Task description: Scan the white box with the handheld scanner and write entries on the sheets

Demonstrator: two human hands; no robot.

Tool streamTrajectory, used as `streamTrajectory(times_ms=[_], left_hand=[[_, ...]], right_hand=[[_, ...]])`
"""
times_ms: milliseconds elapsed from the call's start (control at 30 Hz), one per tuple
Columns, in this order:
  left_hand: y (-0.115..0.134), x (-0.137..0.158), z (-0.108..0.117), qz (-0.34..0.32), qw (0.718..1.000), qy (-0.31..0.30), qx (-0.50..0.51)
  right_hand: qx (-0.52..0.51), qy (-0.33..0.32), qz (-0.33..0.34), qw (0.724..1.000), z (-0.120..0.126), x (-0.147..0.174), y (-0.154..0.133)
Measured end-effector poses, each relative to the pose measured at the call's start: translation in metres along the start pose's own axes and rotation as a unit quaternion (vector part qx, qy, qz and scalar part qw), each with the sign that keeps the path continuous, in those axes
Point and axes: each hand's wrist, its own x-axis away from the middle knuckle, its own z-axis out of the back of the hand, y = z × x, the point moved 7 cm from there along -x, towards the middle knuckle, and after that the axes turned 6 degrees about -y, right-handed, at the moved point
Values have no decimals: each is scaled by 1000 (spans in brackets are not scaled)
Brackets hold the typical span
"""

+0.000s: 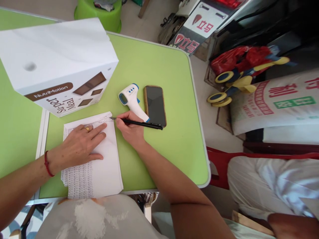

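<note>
My right hand [131, 127] grips a black pen [139, 123], its tip touching the upper right of a paper sheet. The sheet belongs to a small stack of paper [107, 172] at the table's near edge. Dense handwriting covers the left part, and a short written line runs along the top. Flat on the stack lies my left hand [86, 144], fingers spread, with a ring and a red cord bracelet. Just beyond my right hand are a white and blue infrared thermometer [133, 101] and a dark phone [156, 105] in a brown case.
A large white NutriMotion box [62, 56] stands at the table's left. The light green table [179, 142] has a pale metal rim. Beyond it are a green stool [98, 15], a white printed sack [281, 103] and a red chair [220, 166]. Part of a person in pale clothing [271, 186] shows at right.
</note>
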Motion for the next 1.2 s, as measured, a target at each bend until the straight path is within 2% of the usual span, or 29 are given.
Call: streamTrajectory(times_ms=[1200], left_hand=[[0,1,-1,-5,1000,-1,-4]], right_hand=[[-14,23,-24,999,3,0,1]])
